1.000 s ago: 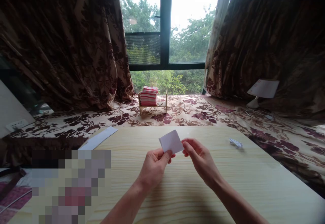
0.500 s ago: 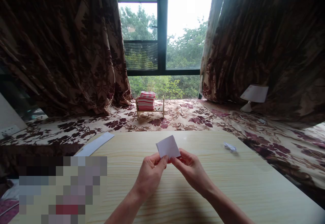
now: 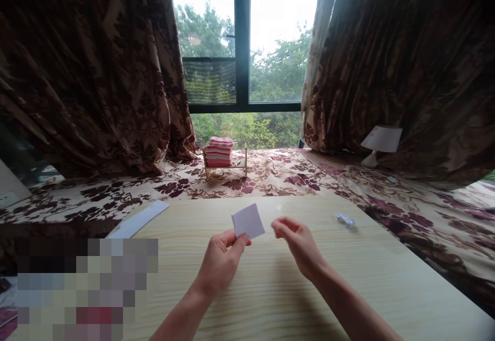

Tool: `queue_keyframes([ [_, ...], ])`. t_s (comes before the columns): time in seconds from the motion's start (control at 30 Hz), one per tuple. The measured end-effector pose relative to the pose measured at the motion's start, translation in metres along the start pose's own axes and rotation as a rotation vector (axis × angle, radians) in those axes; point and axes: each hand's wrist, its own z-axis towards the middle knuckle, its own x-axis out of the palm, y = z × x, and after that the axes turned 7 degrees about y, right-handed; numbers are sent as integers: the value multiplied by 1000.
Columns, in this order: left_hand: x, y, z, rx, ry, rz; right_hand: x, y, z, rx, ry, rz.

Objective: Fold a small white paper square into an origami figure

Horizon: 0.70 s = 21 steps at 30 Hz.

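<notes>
A small folded square of white paper (image 3: 248, 220) is held up over the middle of the table, tilted, with one corner pointing up. My left hand (image 3: 224, 256) pinches its lower edge between thumb and fingers. To the right of the paper and apart from it is my right hand (image 3: 296, 240). Its fingers are bent and drawn together with the thumb, and nothing shows in them.
Folded white paper (image 3: 345, 220) lies on the pale wooden table (image 3: 266, 294) at right; a long white sheet (image 3: 143, 218) is at far left. Behind are a little rack (image 3: 225, 167) with striped cloths (image 3: 219, 152) and a lamp (image 3: 382, 139). Lower left is pixelated.
My right hand has let go of the folded paper and moved away to the right. My left hand keeps its pinch. The whole view has shifted slightly.
</notes>
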Motion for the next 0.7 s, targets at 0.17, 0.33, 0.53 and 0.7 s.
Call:
queue_keyframes([
  [0.17,-2,5,2,17,16,-17,0,1,1,-30,-34,-15],
  [0.33,2,0,0,46,71,-33,23,5,-14,-82,160,-83],
  [0.53,4,-3,-2,11,110,-147,24,2,-15,-131,161,-84],
  [0.7,4,-4,0,-40,42,-117,20,0,-11,-119,109,-98],
])
